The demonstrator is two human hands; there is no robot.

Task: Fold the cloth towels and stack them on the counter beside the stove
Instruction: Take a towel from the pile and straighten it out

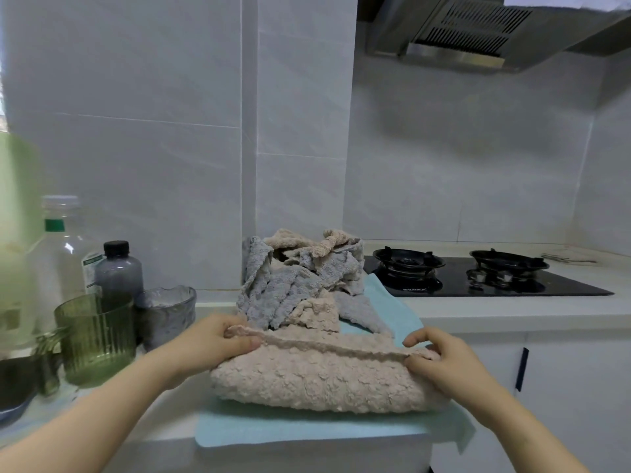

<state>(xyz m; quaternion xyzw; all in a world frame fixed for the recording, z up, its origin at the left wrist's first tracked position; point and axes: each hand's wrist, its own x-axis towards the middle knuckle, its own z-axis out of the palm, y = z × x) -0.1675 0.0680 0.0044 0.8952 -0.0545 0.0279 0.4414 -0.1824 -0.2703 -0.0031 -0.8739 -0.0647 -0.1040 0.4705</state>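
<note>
Pinching the raised hem of the beige towel (317, 380) at both ends: left hand (218, 339) clamping the left corner between thumb and curled fingers, right hand (440, 363) nipping the right corner the same way. Holding it at the front edge of the surface (478, 315), doubled over on a light blue cloth (307, 428) draping past that edge.

Judging the towel light, limp and thick, with a nubbly, fleecy pile. Expecting it to be grippy rather than slippery, in no way fragile, and likely to sag in the middle unless pulled taut. Reckoning the hem corners the best hold, as now, for the firmer stitched border there.

Noting, behind it toward the back edge, a crumpled heap of grey and beige towels (293, 281) in the same fuzzy weave, just beside the glossy black glass stove (478, 278). Noting, toward the left edge, a ribbed green glass mug (99, 339), a wavy clear glass bowl (167, 312) and a smoky plastic bottle (118, 271).
</note>
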